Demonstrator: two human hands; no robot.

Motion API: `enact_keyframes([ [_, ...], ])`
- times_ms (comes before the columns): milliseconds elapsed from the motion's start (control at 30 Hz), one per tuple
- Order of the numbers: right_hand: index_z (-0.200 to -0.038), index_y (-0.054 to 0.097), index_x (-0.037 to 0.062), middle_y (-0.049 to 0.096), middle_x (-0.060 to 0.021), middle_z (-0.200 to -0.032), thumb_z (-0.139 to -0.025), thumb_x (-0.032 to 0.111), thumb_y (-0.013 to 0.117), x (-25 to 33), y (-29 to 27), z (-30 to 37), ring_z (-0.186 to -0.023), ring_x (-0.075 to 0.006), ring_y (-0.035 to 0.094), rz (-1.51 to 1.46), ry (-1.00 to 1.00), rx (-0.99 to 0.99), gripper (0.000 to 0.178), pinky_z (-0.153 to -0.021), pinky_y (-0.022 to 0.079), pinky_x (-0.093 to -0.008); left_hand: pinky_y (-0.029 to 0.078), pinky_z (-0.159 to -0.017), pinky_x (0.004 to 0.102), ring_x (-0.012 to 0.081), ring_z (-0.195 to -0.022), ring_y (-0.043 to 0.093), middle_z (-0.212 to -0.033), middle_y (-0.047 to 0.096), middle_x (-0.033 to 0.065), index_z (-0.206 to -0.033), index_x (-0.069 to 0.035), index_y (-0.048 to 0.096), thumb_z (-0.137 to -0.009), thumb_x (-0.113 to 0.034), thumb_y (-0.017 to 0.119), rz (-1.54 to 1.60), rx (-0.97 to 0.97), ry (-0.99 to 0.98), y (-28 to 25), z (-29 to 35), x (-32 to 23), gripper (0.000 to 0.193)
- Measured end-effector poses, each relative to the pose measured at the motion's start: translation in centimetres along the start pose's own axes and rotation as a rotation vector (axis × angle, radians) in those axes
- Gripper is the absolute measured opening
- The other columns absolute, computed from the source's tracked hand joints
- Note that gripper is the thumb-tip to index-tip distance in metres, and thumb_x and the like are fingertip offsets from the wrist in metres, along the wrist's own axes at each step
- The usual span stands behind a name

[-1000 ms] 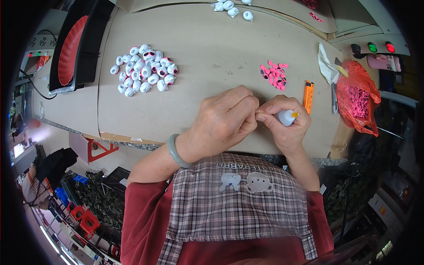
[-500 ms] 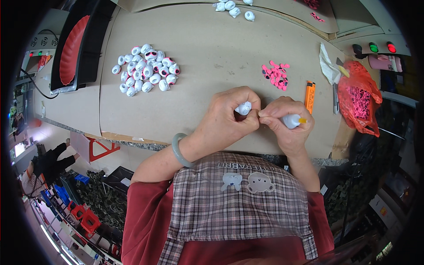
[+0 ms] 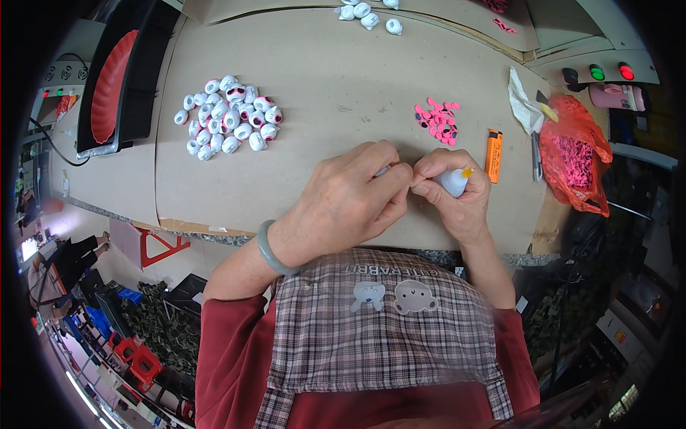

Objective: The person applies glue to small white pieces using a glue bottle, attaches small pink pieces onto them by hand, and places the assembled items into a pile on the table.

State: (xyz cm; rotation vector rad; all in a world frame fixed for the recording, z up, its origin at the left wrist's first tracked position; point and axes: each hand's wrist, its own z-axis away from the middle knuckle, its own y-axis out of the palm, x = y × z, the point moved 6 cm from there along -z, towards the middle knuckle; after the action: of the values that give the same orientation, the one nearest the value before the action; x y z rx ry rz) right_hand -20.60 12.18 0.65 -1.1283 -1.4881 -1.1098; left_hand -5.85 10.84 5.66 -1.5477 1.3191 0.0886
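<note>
My left hand (image 3: 350,193), with a pale bangle (image 3: 264,247) at its wrist, is closed around a small white rounded piece (image 3: 382,171). Only a sliver of that piece shows between the fingers. Beside it, my right hand (image 3: 461,207) is wrapped round a small white squeeze bottle (image 3: 451,183) with a yellow tip. The right thumb and forefinger pinch together against the left fingertips; anything between them is too small to make out. Beyond the hands lies a cluster of small pink pieces (image 3: 439,123), some with dark faces. At the left is a pile of white rounded pieces (image 3: 232,118), several with pink-and-dark patches.
An orange lighter (image 3: 494,156) lies right of my right hand. Farther right are a white cloth (image 3: 525,104), a knife-like tool (image 3: 537,157) and a red plastic bag (image 3: 564,182) of pink pieces. A black tray (image 3: 139,93) holding a red ribbed piece stands far left.
My left hand has turned over, its back now upward, hiding most of the white piece. The right hand, still around the bottle, has shifted slightly left. The whole view has also moved a little.
</note>
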Motion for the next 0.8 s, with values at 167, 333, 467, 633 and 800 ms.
enact_keyframes([
  [167,-0.09,0.062,0.0024,0.067,-0.0059,-0.085,-0.076,-0.002,0.072,0.8,-0.1,-0.4,-0.078,-0.0152,0.065,0.216,-0.005,0.036,0.018,-0.069,0.052,-0.0273,0.048,-0.05,0.0305,0.019,-0.062,0.057,-0.076,0.052,0.0058,-0.083,-0.001,0.06,-0.063,0.003,0.067,-0.093,0.074,0.096,-0.1,-0.2,-0.3,0.021],
  [333,-0.087,0.063,0.0037,0.067,-0.0048,-0.082,-0.073,-0.002,0.074,2.1,0.5,-0.6,-0.076,-0.0151,0.066,0.422,-0.064,0.106,0.019,-0.067,0.051,-0.0272,0.048,-0.05,0.0301,0.0181,-0.065,0.057,-0.078,0.051,0.0057,-0.083,0.0,0.059,-0.065,-0.001,0.069,-0.177,0.24,0.165,0.1,0.1,-0.3,0.021],
  [467,-0.086,0.062,0.0033,0.067,-0.0046,-0.08,-0.073,-0.002,0.074,1.3,0.2,-0.1,-0.073,-0.0143,0.064,0.323,0.033,0.044,0.019,-0.065,0.051,-0.0258,0.048,-0.051,0.0297,0.0174,-0.066,0.057,-0.078,0.051,0.0056,-0.085,0.001,0.06,-0.066,-0.002,0.068,-0.203,0.218,0.269,-0.1,0.1,-0.7,0.02],
  [633,-0.085,0.061,0.0028,0.067,-0.0048,-0.078,-0.073,-0.004,0.075,1.4,0.6,0.4,-0.07,-0.0139,0.064,0.283,0.015,-0.01,0.019,-0.062,0.05,-0.0247,0.048,-0.049,0.029,0.0171,-0.064,0.056,-0.076,0.051,0.0056,-0.087,0.001,0.061,-0.065,0.0,0.069,-0.139,0.191,0.268,0.0,0.3,-0.6,0.023],
  [800,-0.085,0.061,0.0033,0.068,-0.007,-0.077,-0.071,-0.007,0.074,3.0,1.5,1.2,-0.07,-0.0162,0.064,0.296,-0.246,-0.072,0.022,-0.061,0.05,-0.0261,0.043,-0.046,0.0284,0.0174,-0.055,0.054,-0.069,0.054,0.0057,-0.083,-0.001,0.063,-0.066,0.008,0.065,0.222,-0.072,0.025,-0.1,1.4,0.3,0.02],
])
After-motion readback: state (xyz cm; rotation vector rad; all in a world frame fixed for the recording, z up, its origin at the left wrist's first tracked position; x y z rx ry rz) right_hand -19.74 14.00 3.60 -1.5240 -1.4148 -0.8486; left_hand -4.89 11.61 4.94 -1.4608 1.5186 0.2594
